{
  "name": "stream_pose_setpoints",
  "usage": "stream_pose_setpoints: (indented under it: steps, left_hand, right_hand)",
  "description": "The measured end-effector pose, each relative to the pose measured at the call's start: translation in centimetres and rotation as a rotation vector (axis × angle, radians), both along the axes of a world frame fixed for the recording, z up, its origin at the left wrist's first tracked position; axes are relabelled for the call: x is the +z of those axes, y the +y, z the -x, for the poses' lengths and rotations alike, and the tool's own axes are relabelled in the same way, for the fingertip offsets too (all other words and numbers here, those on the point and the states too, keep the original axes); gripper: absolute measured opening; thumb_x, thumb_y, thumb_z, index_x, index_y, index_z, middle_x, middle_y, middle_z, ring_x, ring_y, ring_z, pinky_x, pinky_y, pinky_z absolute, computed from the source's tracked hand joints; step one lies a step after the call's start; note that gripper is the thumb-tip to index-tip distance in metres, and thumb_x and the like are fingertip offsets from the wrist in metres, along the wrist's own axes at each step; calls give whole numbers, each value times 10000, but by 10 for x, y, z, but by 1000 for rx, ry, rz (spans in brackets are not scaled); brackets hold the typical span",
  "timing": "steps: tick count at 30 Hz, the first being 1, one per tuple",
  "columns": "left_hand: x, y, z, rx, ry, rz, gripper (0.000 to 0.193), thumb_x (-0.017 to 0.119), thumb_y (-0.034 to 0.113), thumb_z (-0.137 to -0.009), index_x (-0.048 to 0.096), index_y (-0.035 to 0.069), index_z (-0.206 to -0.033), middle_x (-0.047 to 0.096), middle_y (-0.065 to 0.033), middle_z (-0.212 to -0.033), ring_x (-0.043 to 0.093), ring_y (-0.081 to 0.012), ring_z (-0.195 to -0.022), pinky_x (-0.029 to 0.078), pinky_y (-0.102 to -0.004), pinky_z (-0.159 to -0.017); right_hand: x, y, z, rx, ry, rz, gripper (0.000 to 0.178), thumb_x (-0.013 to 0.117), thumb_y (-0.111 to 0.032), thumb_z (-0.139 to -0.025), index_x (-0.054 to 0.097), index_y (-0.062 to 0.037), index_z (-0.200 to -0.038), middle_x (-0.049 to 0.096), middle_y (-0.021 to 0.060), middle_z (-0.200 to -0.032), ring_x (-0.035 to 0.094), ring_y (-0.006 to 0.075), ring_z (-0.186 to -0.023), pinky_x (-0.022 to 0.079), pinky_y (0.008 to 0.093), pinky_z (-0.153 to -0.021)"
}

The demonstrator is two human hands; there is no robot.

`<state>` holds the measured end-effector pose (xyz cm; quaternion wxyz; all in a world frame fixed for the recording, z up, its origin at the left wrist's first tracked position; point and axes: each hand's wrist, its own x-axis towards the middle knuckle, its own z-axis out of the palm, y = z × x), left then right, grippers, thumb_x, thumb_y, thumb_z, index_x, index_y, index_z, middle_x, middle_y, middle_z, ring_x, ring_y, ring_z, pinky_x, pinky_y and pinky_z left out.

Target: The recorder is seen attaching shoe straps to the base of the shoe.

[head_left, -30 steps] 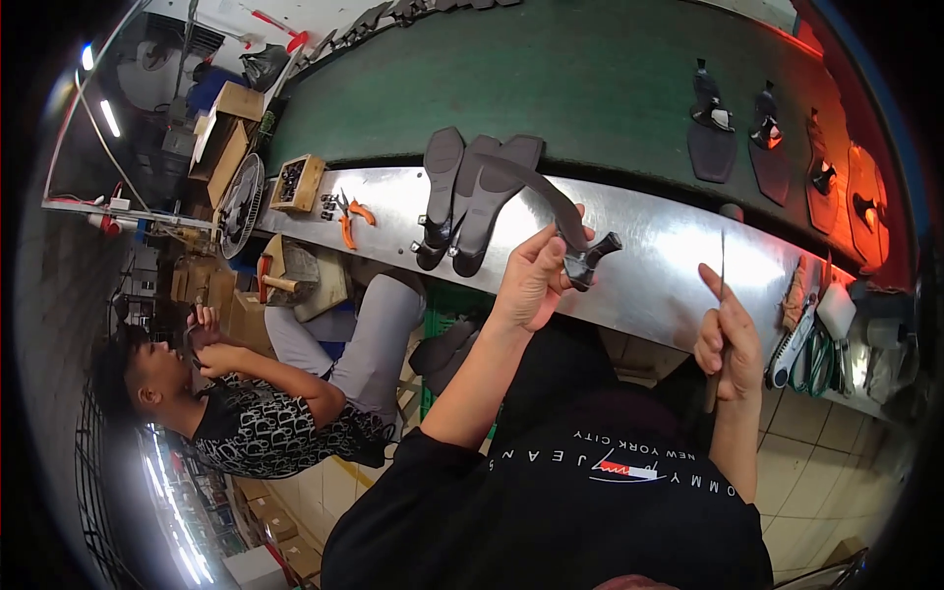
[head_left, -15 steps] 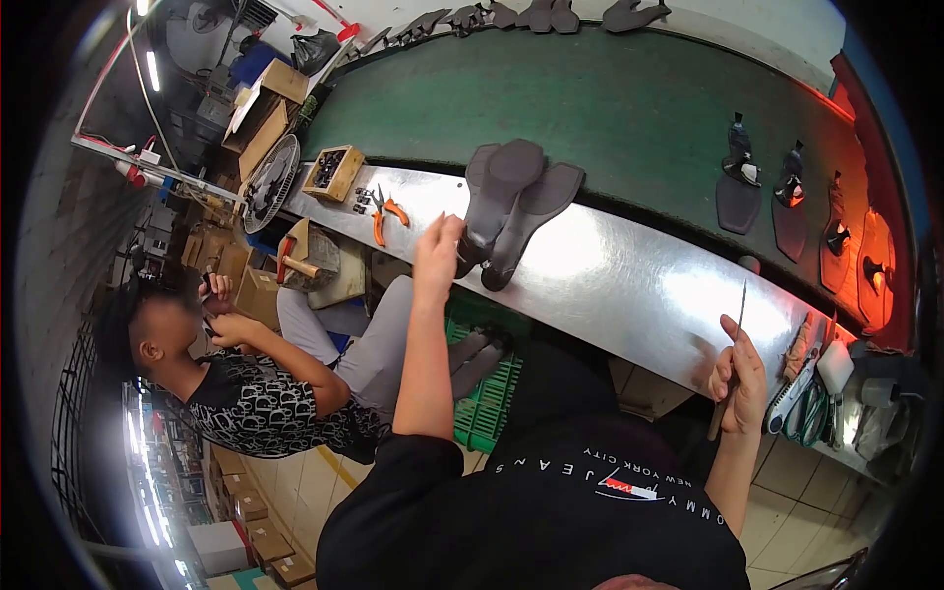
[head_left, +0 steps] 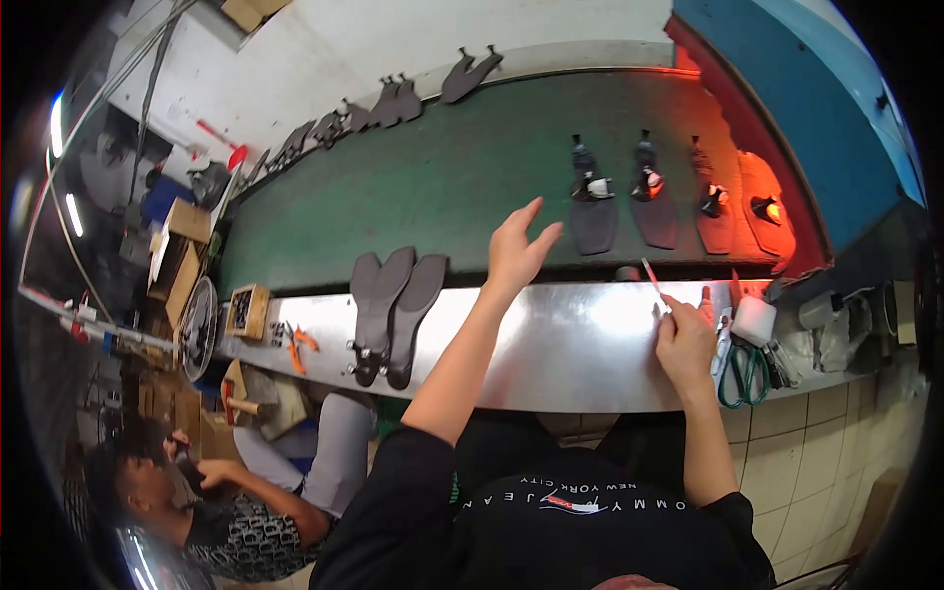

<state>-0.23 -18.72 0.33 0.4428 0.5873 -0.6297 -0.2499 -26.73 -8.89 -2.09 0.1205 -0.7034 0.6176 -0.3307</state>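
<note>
Over the near edge of the green belt my left hand (head_left: 518,251) reaches out with its fingers spread and nothing in them. My right hand (head_left: 685,339), above the metal ledge, is closed around a thin stick-like tool (head_left: 652,275) whose tip points toward the belt. To the left of my left arm, several dark sandal soles (head_left: 396,305) lie together across the ledge, with small shiny pieces at their near ends. Four-sided pieces aside, dark soles with straps (head_left: 594,197) rest in a row on the belt ahead of my right hand, the farthest right ones lit orange.
The green belt (head_left: 413,177) runs into a machine with a red curtain (head_left: 747,118). On the ledge are orange-handled pliers (head_left: 298,346), a wooden box (head_left: 248,311), green-handled scissors (head_left: 742,379) and a white block (head_left: 754,320). A seated co-worker (head_left: 246,511) is at the left; a fan (head_left: 199,329) stands nearby.
My left hand has let go of the soles on the ledge and moved right, over the belt edge. The right hand still holds the thin tool. The view has swung to the right.
</note>
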Motion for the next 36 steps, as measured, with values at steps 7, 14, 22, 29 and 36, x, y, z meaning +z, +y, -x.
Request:
stream_pose_setpoints:
  steps: [7,14,22,29,36]
  left_hand:
    - [-63,-119,39,149,-365,76,396,712,351,-777,682,102,-1084,537,-246,-1272,479,-414,-1210,376,-438,-1016]
    - [-78,-89,78,210,-437,97,382,663,366,-808,638,132,-1109,552,-197,-1254,444,-408,-1238,261,-612,-1033]
    - [-51,-81,57,185,-93,350,276,711,117,-708,718,132,-983,580,-104,-974,609,-254,-871,506,-337,-740]
    - [36,59,45,-225,786,-84,203,668,-27,-787,663,-1,-988,672,-37,-951,564,-57,-762,475,-203,-711]
    - [26,176,12,-420,1152,-369,211,674,-89,-743,651,-9,-937,616,-152,-1149,600,-186,-1025,485,-309,-893]
  right_hand:
    - [-5,-5,-1,35,165,26,305,620,-90,-787,635,-71,-1092,569,118,-793,570,299,-805,348,502,-996]
    - [5,-2,5,62,115,-93,370,652,-101,-767,619,-88,-1136,514,89,-886,521,283,-880,353,492,-998]
    - [69,27,-4,106,-102,269,372,627,-4,-754,628,-50,-1123,541,123,-955,511,296,-896,412,408,-905]
    - [43,21,-2,368,-1410,-280,254,537,-224,-956,509,-29,-1117,583,131,-1166,555,235,-1098,432,348,-937]
    - [64,34,-57,644,-1694,-500,366,634,-271,-874,485,-5,-1078,555,132,-1093,583,226,-995,426,416,-984]
